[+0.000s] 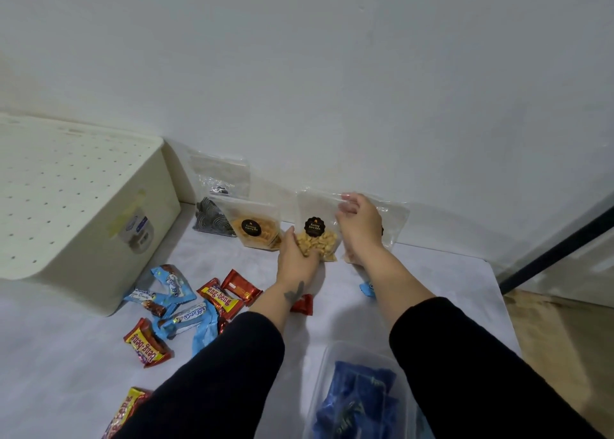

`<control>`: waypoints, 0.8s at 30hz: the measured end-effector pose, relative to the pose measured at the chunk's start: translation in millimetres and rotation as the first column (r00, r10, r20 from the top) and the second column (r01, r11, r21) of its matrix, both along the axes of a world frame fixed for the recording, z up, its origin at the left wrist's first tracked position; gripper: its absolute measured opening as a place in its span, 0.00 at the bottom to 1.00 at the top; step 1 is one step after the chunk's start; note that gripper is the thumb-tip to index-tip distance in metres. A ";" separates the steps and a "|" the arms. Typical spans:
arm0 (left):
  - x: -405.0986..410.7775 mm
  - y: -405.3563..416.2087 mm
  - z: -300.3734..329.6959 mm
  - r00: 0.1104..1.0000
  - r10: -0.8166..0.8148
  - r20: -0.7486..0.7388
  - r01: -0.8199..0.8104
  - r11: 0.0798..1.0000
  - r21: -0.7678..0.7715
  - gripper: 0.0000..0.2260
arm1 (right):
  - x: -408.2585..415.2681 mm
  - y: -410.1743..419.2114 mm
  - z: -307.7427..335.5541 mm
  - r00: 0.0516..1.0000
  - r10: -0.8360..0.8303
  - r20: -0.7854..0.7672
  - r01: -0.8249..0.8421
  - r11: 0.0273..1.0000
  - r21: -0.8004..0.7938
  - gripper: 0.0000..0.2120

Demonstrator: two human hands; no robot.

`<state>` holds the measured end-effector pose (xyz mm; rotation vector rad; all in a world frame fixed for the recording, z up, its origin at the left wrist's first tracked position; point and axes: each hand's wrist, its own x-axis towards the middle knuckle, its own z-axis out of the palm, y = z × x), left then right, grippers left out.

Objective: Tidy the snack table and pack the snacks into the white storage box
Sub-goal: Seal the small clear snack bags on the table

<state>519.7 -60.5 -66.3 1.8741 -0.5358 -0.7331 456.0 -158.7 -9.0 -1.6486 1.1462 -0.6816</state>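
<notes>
The white storage box stands at the left with its perforated lid on. A clear pouch of pale nuts with a round black label stands against the wall. My left hand grips its bottom and my right hand holds its upper right edge. Behind my right hand is another clear pouch. To the left stand a pouch of orange snacks and a pouch of dark striped pieces. Red wrapped bars and blue wrapped bars lie scattered on the white table.
A clear plastic tub with blue packets in it sits at the near right. An almost empty clear bag leans on the wall behind the pouches. The table's right edge drops to a wooden floor.
</notes>
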 end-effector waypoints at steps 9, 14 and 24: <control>-16.9 18.2 34.2 0.993 -0.049 0.112 0.043 0.998 0.049 0.27 | -18.8 7.3 21.0 0.998 0.056 -0.002 -0.056 0.998 -0.024 0.26; -20.6 51.8 60.0 0.927 -0.309 0.212 0.263 0.940 0.216 0.20 | -38.9 37.1 42.4 0.915 0.224 -0.335 -0.266 0.961 -0.083 0.20; 20.1 175.2 117.5 0.690 -0.609 0.391 0.316 0.739 0.595 0.18 | -34.8 160.8 84.8 0.631 0.420 -0.652 -0.602 0.796 -0.070 0.15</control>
